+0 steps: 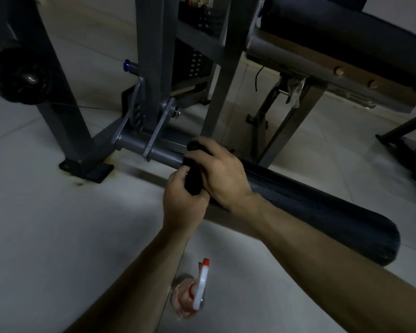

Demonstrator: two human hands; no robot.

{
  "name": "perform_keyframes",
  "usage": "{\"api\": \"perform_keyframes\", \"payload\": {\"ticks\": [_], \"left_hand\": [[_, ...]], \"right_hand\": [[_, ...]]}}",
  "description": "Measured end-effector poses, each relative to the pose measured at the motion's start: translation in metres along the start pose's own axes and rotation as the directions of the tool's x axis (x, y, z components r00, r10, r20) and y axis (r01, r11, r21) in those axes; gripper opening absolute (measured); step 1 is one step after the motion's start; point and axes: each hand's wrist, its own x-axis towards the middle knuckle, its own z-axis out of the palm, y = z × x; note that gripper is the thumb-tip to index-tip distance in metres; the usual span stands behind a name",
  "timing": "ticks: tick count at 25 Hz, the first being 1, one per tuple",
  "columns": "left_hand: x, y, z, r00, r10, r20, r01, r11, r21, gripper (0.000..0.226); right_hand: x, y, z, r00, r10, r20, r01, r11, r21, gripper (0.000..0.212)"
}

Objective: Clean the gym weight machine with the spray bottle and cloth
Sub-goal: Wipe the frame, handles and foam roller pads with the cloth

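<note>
A black cloth [193, 182] is bunched around the grey metal bar [154, 151] of the weight machine, where the bar meets the long black foam roller pad [322, 212]. My right hand [222, 173] grips the cloth from above, fingers curled over it. My left hand [181, 203] holds the cloth's lower end from below. The spray bottle [192, 294], clear with pinkish liquid and a white-and-orange trigger head, stands on the floor between my forearms, untouched.
The grey machine frame [154, 56] rises behind the bar, with the weight stack [197, 58] beyond it. A black padded bench [346, 32] is at upper right, a dark roller [22, 78] at far left. The floor is light tile [58, 236].
</note>
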Motion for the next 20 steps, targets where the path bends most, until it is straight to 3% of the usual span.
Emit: {"api": "perform_keyframes", "payload": {"ticks": [4,8,12,16,20], "left_hand": [[-0.006,0.01,0.017,1.0,-0.013,-0.029,0.013,1.0,0.025,0.08],[-0.011,0.019,0.034,0.999,-0.033,-0.02,0.036,0.981,0.19,0.116],[-0.011,0.021,0.031,0.999,-0.036,0.007,0.033,0.969,0.246,0.118],[-0.006,0.02,0.023,0.998,0.007,0.056,-0.024,0.953,0.303,0.122],[-0.014,0.036,0.033,0.991,0.092,0.099,-0.13,0.854,0.504,0.133]], "right_hand": [[-0.057,0.048,-0.03,0.997,-0.068,-0.029,0.065,0.994,-0.087,0.035],[-0.155,0.1,-0.078,0.997,-0.006,-0.075,-0.007,0.984,-0.177,0.03],[-0.126,0.078,-0.063,0.99,0.091,-0.104,-0.103,0.988,-0.111,0.044],[-0.035,0.022,-0.015,0.998,-0.065,-0.026,0.062,0.993,-0.105,0.046],[-0.081,0.062,-0.037,0.989,-0.144,0.037,0.148,0.978,-0.145,0.041]]}}
